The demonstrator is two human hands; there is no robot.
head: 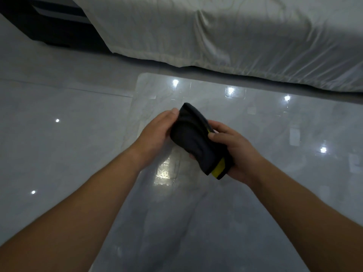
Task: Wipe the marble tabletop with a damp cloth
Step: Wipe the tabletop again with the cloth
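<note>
Head view. Both hands held a dark cloth (196,142) with a yellow band in the air above the glossy marble counter (275,130), near the centre of the frame. The left hand (157,132) closed on the cloth's upper edge from about nine o'clock, thumb on top. The right hand (233,152) cupped the lower part from about four o'clock, its thumb pressed on the upper face and its fingers wrapped beneath. The cloth appeared folded into a thick pad; it was not touching the counter. Judged from its soft creases, it was light and limp, would sag if held by one corner, and might be slightly slick if damp; a flat palm over the folded pad would probably control it best. The counter reflected several ceiling lights. A bed (216,32) draped in a white sheet lay at twelve o'clock, beyond the counter's far edge, with pale floor (59,124) at nine o'clock.
</note>
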